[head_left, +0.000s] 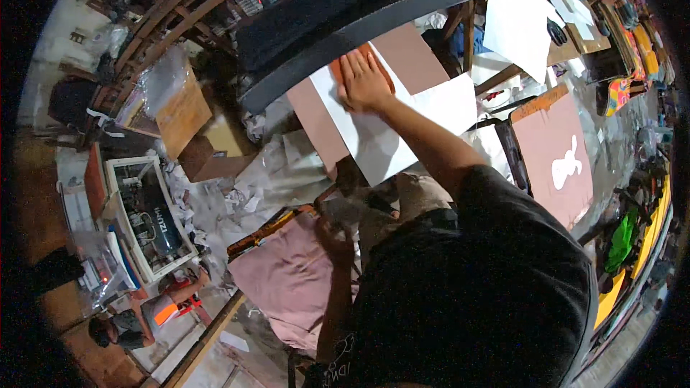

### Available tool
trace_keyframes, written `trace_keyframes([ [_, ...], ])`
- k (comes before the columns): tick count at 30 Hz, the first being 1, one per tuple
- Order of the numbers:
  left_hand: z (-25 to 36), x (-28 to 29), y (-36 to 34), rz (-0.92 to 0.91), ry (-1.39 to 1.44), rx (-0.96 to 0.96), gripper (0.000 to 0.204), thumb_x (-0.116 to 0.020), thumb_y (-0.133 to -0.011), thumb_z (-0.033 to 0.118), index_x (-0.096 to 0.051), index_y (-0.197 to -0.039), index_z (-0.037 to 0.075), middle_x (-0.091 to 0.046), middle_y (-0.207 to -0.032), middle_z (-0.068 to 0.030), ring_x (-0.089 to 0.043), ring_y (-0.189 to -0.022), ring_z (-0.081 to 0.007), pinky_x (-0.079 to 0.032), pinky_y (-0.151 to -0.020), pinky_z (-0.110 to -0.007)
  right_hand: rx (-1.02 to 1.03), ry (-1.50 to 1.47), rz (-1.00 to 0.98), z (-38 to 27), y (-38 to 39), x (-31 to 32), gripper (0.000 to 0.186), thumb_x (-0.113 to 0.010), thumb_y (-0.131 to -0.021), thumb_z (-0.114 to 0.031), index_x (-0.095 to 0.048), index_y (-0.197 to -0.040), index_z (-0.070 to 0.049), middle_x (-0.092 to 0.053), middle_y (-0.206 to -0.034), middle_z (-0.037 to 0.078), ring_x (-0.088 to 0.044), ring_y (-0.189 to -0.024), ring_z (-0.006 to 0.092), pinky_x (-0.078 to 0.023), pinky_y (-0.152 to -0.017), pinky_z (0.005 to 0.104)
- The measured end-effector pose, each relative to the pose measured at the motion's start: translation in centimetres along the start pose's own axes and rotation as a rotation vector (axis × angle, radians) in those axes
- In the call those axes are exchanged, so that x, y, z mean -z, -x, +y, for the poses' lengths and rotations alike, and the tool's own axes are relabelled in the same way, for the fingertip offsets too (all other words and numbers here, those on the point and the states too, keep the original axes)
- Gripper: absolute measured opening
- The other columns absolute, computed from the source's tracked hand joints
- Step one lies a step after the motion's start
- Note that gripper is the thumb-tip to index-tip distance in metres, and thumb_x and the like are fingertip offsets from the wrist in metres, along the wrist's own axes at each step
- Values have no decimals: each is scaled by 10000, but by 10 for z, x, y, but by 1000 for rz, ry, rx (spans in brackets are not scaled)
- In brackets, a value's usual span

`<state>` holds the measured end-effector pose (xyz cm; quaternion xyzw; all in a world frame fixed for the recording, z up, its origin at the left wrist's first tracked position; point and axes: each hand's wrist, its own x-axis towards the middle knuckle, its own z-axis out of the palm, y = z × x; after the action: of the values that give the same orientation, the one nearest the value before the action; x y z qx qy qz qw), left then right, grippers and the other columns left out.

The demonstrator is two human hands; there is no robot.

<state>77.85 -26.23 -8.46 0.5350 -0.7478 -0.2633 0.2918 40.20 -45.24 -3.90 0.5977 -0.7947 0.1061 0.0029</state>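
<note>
My right hand (365, 85) lies with fingers stretched over a flat orange-brown piece (387, 72), whose edges show around it. That piece rests on a white sheet (377, 151), laid across a mauve flat panel (411, 56). A second white area (449, 108) extends to the right of my forearm. The far part of the panel runs beneath the raised black plate (359, 14) of what looks like a heat press. Lower down, my left hand (329, 233) is in shadow at the edge of a draped mauve cloth (280, 266); its fingers are too dark to make out.
At right lies another mauve panel (550, 151) with a white shape on it. White sheets (516, 25) lie at back right. A white-framed machine box (151, 215) stands at left, beside crumpled paper (237, 197). Another person (133, 327) is at lower left.
</note>
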Motion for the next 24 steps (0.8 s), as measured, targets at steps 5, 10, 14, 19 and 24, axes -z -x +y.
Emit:
trace_keyframes([
  [5, 80, -33, -36, -266, 256, -84, 442, -636, -971, 326, -526, -1292, 43, -584, -1187, -168, -575, -1109, -311, -451, -920, -447, -96, -235, 154, 31, -88, -18, 626, -416, -959, -379, -517, -1313, 128, -461, -1450, 289, -340, -1414, 425, -126, -1206, 566],
  [10, 46, -59, -53, -481, 297, 144, 484, -661, -968, 322, -489, -1322, 41, -566, -1214, -161, -595, -1069, -299, -505, -861, -407, 202, -180, 139, -13, -9, -12, 743, -576, -895, -350, -376, -1463, 85, -396, -1520, 270, -336, -1443, 403, -203, -1213, 506],
  [14, 8, -90, -67, -364, 283, -42, 628, -715, -931, 341, -419, -1382, 17, -525, -1303, -210, -593, -1085, -323, -507, -878, -415, 440, -531, 1, -2, 85, 25, 623, -481, -944, -244, -393, -1453, 103, -327, -1563, 269, -271, -1476, 419, -163, -1223, 552],
  [19, 24, -122, -84, -482, 539, 417, 840, -792, -871, 338, -312, -1474, 5, -544, -1264, -141, -616, -953, -226, -521, -709, -369, -40, -1255, -231, 32, 148, 85, 474, -402, -1019, -262, -537, -1343, 56, -624, -1212, 161, -590, -1081, 230, -436, -964, 398],
  [24, -33, -167, -86, -596, 1177, 561, 483, -746, -914, 258, -549, -1245, -32, -559, -1226, -142, -580, -971, -231, -494, -781, -365, -638, -2095, 4, 61, 176, 160, 595, -442, -1027, -526, -544, -1335, -27, -672, -1056, 138, -667, -909, 262, -542, -862, 431],
])
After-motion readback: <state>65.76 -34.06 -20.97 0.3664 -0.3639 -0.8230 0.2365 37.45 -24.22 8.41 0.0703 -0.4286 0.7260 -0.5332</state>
